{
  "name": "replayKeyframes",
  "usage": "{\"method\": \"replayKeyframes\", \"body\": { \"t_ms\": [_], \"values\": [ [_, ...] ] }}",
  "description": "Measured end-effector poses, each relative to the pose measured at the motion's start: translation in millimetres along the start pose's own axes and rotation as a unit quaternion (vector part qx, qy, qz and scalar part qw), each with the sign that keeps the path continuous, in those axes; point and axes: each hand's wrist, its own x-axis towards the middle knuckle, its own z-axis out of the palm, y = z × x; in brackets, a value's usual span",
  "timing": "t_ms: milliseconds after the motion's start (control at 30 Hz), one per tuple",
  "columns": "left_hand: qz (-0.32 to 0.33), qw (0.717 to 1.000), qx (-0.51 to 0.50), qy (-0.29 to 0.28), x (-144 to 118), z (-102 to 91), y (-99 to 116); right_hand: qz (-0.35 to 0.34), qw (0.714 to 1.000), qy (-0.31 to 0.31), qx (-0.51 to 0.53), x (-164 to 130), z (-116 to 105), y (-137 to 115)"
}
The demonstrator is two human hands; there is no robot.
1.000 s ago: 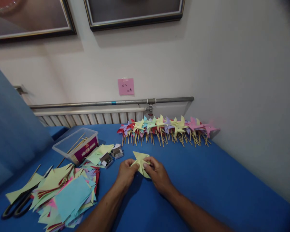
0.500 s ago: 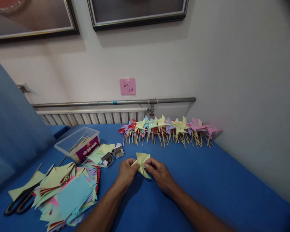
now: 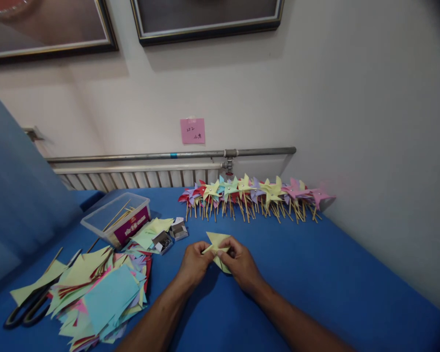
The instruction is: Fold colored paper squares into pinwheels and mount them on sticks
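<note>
A pale yellow paper pinwheel is held between my two hands above the blue table, its blades folded toward the middle. My left hand pinches it from the left, thumb near the centre. On the other side, my right hand grips the paper with thumb and fingers pressed together close to the centre. No stick shows on this pinwheel. Left of my hands lie a small open box of metal pins and a second small grey box.
Finished pinwheels on sticks lie in a row along the wall. At left are a clear plastic tub with wooden sticks, a pile of coloured paper squares and black-handled scissors. A radiator stands behind the table.
My right hand has shifted slightly left, and its thumb now presses nearer the pinwheel's centre, close to my left thumb. The left hand stays nearly in place.
</note>
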Motion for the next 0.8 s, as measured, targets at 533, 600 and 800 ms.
{"method": "replayKeyframes", "body": {
  "t_ms": [533, 600, 800],
  "values": [
    [-0.03, 0.999, -0.031, -0.016, -3.4, 2.9, 7.2, -0.009, 0.999, 0.047, -0.009, 2.0, 4.4, 10.2],
    [-0.027, 0.999, -0.031, -0.008, -3.2, 3.4, 6.8, -0.01, 0.999, 0.048, -0.005, 2.4, 5.1, 12.3],
    [-0.029, 0.998, -0.039, 0.027, 1.0, 5.2, -1.4, -0.016, 0.999, 0.035, 0.006, 0.8, 6.4, 12.8]
  ]
}}
